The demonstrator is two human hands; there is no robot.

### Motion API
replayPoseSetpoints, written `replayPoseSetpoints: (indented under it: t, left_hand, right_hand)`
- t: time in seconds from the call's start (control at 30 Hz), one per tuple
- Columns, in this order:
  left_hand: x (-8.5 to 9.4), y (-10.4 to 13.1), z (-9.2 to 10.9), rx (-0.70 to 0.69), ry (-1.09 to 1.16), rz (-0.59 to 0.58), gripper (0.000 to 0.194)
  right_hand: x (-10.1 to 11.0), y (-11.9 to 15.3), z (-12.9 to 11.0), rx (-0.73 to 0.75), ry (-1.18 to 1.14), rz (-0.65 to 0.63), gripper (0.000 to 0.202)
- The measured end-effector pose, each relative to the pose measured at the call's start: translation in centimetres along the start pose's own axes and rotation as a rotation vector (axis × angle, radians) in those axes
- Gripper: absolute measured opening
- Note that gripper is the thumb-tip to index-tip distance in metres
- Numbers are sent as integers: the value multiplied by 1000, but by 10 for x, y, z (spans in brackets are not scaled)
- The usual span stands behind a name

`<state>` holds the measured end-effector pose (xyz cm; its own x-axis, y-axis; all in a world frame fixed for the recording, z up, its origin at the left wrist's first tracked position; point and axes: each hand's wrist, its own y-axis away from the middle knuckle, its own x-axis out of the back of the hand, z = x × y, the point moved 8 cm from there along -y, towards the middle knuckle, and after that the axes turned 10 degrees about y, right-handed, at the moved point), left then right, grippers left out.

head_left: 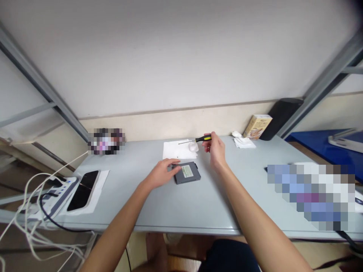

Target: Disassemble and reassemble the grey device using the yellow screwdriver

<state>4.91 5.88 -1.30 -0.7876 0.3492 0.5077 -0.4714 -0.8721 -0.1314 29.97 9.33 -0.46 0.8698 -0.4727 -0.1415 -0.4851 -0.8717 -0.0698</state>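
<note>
The right grip (217, 149) is closed around the handle of a screwdriver (202, 138), whose thin shaft points leftward from that grip, over a sheet of white paper (170, 150); whether the tip touches the paper is too fine to tell. The left grip (161, 172) lies at the left side of a flat dark grey box (194, 176), thumb and fingers spread over its rear left corner; I cannot tell whether they pinch it or only rest there. The box lies flat on the worktop (121, 162), label upward, just right of the left grip, and nearer the person and to the left of the right grip; the two do not touch. A rounded white lump (193, 147) sits just left of the right grip, near the screwdriver's shaft; a small dark speck (177, 157) shows on the paper, beyond the left grip's fingertips.

The step in hand seems to be steadying the box with one grip while the other keeps the screwdriver ready, its tip away from the box; bringing the tip onto the box would call for a turn of the right wrist, with the left grip kept clear of the shaft and firm on the corner.
</note>
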Motion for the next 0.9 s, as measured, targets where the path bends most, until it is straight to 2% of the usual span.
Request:
replayPoseSetpoints:
  t: [0.1, 0.13, 0.17, 0.33, 0.53, 0.6, 0.73, 0.9]
  left_hand:
    - [-9, 8, 18, -109, -69, -194, 84]
    - [-11, 9, 21, -119, -85, -230, 91]
    - [-11, 10, 23, -117, -95, -250, 90]
    - [-9, 9, 27, -125, -67, -234, 55]
    - [-1, 5, 22, -71, -41, -118, 40]
    - [1, 3, 18, -25, -55, -89, 40]
    - [3, 0, 13, 22, -63, -25, 50]
    - [1, -2, 8, 14, 74, -27, 44]
  right_hand:
    - [4, -3, 0, -3, -20, 15, 53]
    - [6, -3, -1, 1, -25, 19, 53]
    - [7, -4, -2, 7, -28, 21, 53]
    - [10, -3, -7, 35, -61, 37, 51]
    - [8, 1, -20, 93, -139, 9, 47]
    - [6, 5, -27, 128, -144, -7, 46]
    - [-1, 15, -41, 211, -103, -64, 42]
    - [-11, 27, -51, 298, -20, -129, 45]
